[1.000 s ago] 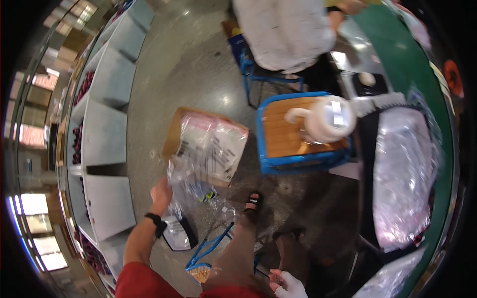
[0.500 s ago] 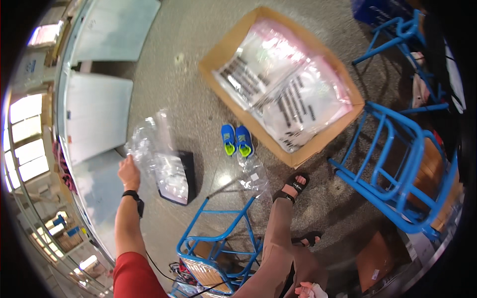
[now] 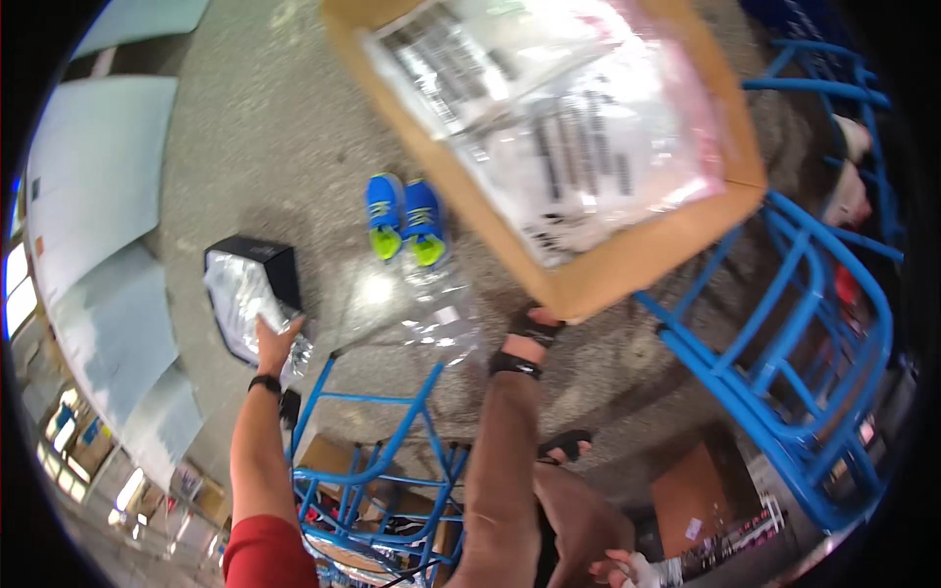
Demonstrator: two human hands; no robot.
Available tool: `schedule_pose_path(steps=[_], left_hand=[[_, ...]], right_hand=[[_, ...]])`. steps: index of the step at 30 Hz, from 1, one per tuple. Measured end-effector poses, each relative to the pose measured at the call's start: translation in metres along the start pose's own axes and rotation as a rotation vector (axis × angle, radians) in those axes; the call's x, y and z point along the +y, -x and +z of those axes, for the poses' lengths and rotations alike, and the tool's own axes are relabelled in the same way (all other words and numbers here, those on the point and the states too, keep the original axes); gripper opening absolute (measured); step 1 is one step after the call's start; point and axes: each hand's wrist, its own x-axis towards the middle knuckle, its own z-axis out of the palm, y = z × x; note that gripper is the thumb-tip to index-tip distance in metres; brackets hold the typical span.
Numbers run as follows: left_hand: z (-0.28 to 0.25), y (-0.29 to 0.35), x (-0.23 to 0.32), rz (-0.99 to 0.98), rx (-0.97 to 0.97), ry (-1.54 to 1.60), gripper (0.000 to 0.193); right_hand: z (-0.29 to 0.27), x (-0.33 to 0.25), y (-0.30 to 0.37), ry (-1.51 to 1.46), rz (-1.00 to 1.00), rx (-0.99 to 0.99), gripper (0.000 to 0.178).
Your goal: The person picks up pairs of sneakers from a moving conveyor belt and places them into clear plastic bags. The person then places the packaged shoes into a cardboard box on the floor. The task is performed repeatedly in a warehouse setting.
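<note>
My left hand [image 3: 278, 343] is down at a black box [image 3: 274, 263] on the floor, its fingers closed on a crumpled clear plastic bag [image 3: 238, 284] in the box's open side. My right hand [image 3: 613, 568] is at the bottom edge, partly cut off. Its fingers curl by something whitish [image 3: 642, 570] that I cannot make out. A pair of blue shoes with lime-green linings [image 3: 423, 220] stands right of the black box. Another clear plastic bag [image 3: 446, 318] lies on the floor just nearer than the shoes.
A large open carton [image 3: 578, 284] with plastic-wrapped packs fills the upper middle. A blue metal-framed chair [image 3: 784, 333] stands at right, another blue frame [image 3: 382, 402] in front of me. Pale panels [image 3: 98, 186] line the left. A brown box [image 3: 691, 490] lies lower right.
My left hand has come down and right from the lifted plastic bag to the black box; the bag now lies bunched there. The whole view has shifted. My right hand stays low.
</note>
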Motion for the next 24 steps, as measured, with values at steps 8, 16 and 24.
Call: schedule_pose_path(steps=[8, 16, 24], left_hand=[[-0.116, 0.232, 0.251, 0.88, -0.434, 0.32, 0.028], [-0.303, 0.64, 0.471, 1.924, -0.997, 0.403, 0.024], [-0.244, 0.943, 0.559, 2.147, -0.762, -0.058, 0.032]], right_hand=[[0.01, -0.029, 0.086, -0.182, -0.301, -0.045, 0.037], [-0.036, -0.014, 0.263, -0.445, -0.788, 0.522, 0.022], [-0.103, 0.14, 0.362, -1.022, -0.904, 1.036, 0.019]])
